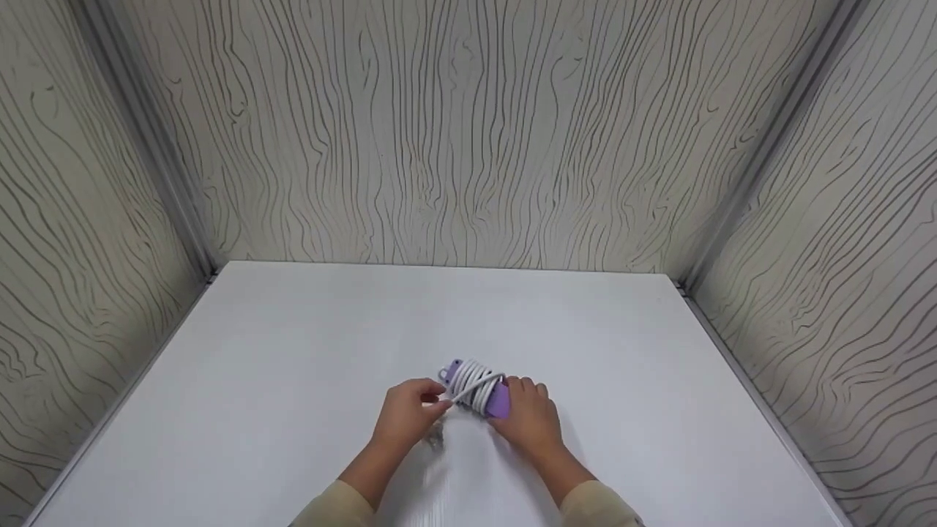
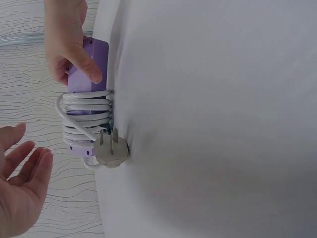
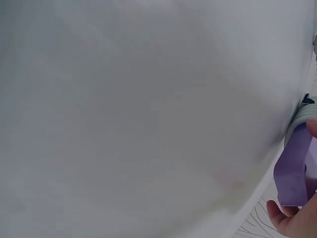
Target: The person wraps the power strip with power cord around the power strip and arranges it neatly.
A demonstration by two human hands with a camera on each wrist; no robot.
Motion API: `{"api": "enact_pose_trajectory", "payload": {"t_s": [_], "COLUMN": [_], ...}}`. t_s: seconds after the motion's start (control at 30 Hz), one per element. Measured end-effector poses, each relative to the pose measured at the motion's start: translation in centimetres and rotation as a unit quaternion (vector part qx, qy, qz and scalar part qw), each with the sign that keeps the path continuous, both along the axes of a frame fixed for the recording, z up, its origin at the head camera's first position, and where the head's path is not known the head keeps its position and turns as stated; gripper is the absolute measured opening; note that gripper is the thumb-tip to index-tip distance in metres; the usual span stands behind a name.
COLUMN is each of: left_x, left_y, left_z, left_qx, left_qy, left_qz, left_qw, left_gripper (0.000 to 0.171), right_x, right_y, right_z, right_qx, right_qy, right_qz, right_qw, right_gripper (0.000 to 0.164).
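A purple power strip (image 1: 499, 401) lies on the white table with its white cord (image 1: 468, 384) wound round it in several turns. One length of the cord crosses over the turns on a slant. My right hand (image 1: 531, 413) grips the strip's bare end, thumb along one face in the left wrist view. The grey plug (image 2: 111, 149) rests by the strip's other end, its metal prongs showing. My left hand (image 2: 25, 183) is beside that end, fingers spread and slightly bent, apart from the plug and holding nothing. In the right wrist view the strip's purple end (image 3: 292, 171) shows at the edge.
The white table (image 1: 307, 329) spreads out on all sides of the hands. Panels with a wood-grain line pattern (image 1: 439, 132) stand behind it and at both sides, with grey metal posts (image 1: 761, 161) at the corners.
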State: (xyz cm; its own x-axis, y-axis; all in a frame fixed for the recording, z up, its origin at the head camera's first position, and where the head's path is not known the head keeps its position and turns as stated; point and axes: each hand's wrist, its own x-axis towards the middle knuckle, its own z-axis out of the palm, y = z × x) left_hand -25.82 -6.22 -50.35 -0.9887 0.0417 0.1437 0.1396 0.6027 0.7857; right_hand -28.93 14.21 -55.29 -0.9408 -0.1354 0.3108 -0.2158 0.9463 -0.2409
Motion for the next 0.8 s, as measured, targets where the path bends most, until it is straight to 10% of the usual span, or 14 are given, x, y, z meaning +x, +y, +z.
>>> {"api": "enact_pose_trajectory", "payload": {"t_s": [0.8], "left_x": [-0.46], "left_y": [-0.26], "left_z": [-0.12], "left_qx": [0.007], "left_qy": [-0.010], "left_qz": [-0.002], "left_qw": [0.9999], "left_gripper": [0.019], "right_x": [-0.27], "right_y": [0.52], "right_z": [0.42], "right_qx": [0.004], "right_qy": [-0.014], "right_qz": [-0.003], "right_qw": [1.000], "right_gripper": [0.082]}}
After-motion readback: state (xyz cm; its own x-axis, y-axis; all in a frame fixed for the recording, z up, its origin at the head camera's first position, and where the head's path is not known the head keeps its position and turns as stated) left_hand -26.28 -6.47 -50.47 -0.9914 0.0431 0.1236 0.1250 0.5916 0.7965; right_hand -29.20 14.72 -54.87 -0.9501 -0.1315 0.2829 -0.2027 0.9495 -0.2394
